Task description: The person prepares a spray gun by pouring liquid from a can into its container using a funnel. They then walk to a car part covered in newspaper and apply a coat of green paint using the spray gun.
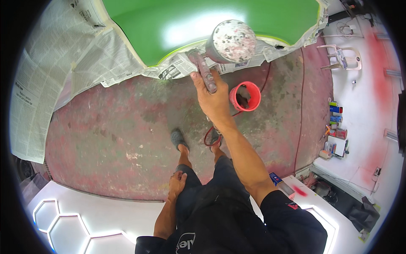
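My right hand [215, 98] is closed round the handle of a spray gun [202, 68], its arm stretched out in front of me. A round cup with a paint-speckled lid sits on the gun and hides its nozzle. Past the gun lies a glossy green panel [144, 25], edged with tape and newspaper masking [101, 55]. The cup overlaps the panel's near edge in view; the exact gap between them cannot be judged. My left hand [177, 184] rests on my left thigh, holding nothing, its fingers loosely laid down.
A red bucket [256, 98] with something dark inside stands on the stained floor, right of my right hand. A thin red hose [205, 138] loops by my feet. Along the right wall are cans and bottles [337, 122] and a white plastic chair [352, 59]. Newspaper hangs at far left.
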`<move>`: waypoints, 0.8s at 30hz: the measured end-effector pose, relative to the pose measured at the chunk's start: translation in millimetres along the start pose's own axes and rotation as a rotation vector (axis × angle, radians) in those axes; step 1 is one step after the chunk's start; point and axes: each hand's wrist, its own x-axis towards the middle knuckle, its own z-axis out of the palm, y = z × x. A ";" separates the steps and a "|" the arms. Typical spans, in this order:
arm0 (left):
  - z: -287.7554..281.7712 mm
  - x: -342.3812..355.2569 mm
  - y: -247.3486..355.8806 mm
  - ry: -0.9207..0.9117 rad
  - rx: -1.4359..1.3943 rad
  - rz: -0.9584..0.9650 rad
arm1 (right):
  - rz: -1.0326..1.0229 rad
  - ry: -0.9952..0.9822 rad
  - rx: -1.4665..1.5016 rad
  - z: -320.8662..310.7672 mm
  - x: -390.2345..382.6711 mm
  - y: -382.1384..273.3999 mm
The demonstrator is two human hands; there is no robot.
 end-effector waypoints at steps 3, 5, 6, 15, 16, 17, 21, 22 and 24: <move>-1.3 0.3 5.7 -0.004 0.002 0.013 | -0.012 0.065 -0.006 -14.3 8.8 -6.0; -2.9 -0.1 11.2 -0.017 0.031 0.013 | 0.023 0.071 -0.033 -27.5 14.7 -7.6; -3.1 -0.5 14.0 -0.016 0.040 0.018 | 0.032 0.084 -0.027 -32.8 16.6 -9.0; 0.3 2.8 23.6 -0.046 0.114 0.057 | 0.045 0.230 0.000 -79.8 30.6 -5.2; 0.8 2.5 25.2 -0.050 0.125 0.057 | 0.055 0.240 0.005 -86.2 31.6 -5.9; 0.9 3.3 29.4 -0.059 0.136 0.060 | 0.063 0.254 0.007 -92.8 32.6 -6.3; -0.4 -1.0 46.4 -0.084 0.153 0.034 | 0.001 0.344 0.016 -110.3 31.0 -7.1; -1.2 -5.8 50.2 -0.092 0.163 0.027 | -0.004 0.350 0.045 -113.5 28.5 -4.9; -3.1 -13.3 50.2 -0.104 0.177 0.017 | 0.032 0.318 0.082 -123.2 24.2 0.3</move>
